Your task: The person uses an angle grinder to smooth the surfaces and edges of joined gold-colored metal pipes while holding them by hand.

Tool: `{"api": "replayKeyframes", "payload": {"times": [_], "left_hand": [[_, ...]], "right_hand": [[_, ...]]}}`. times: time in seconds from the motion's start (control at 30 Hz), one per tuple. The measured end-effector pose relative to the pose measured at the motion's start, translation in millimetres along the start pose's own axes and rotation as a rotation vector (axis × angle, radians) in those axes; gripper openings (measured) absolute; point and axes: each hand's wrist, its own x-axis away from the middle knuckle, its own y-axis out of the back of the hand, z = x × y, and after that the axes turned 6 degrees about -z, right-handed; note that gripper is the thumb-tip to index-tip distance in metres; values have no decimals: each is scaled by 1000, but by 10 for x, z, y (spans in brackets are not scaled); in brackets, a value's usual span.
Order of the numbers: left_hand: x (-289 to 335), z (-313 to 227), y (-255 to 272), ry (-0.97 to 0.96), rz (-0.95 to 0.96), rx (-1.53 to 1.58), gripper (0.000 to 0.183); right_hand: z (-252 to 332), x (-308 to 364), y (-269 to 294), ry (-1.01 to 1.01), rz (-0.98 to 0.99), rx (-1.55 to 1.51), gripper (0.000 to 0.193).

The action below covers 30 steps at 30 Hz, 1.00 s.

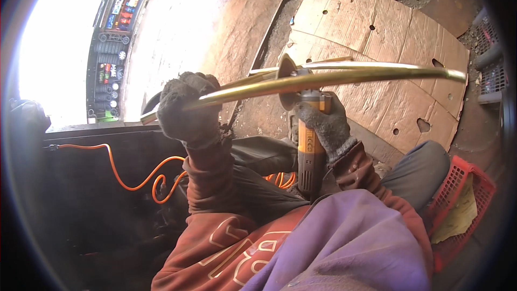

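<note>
My left hand [189, 109], in a dirty grey work glove, is closed round a long, slightly bent, brass-coloured metal bar [355, 77]. The bar runs across in front of me to the right, its far end in the air. My right hand [327, 121], gloved too, grips the yellow and black body of an angle grinder [310, 148] held upright. The grinder's dark round disc [288, 81] stands at the middle of the bar, on edge; whether it touches the metal I cannot tell. A second thin strip shows behind the bar.
A flattened cardboard sheet [371, 37] with holes lies on the floor ahead. At right stands a red plastic crate [458, 194], with grey crates [489, 70] farther off. An orange cord [121, 183] loops over a dark surface at left. My bent knee [423, 167] is at right.
</note>
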Motion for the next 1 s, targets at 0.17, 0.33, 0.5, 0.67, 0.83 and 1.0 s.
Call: {"api": "replayKeyframes", "payload": {"times": [0.17, 0.33, 0.5, 0.67, 0.83, 1.0], "left_hand": [[14, 12, 2, 96, -93, -160, 27], [38, 131, 203, 340, -482, -261, 26], [41, 159, 184, 42, -173, -475, 26], [13, 68, 224, 103, -132, -749, 27], [71, 200, 507, 195, -210, -617, 28], [2, 161, 419, 281, -79, -188, 32]], "right_hand": [[114, 257, -243, 177, 113, -28, 39], [-163, -50, 19, 62, -4, -45, 43], [42, 20, -160, 139, 6, -58, 39], [-156, 24, 10, 123, -29, 77, 38], [-64, -96, 26, 73, -69, -10, 40], [-197, -56, 96, 56, -44, 8, 48]]}}
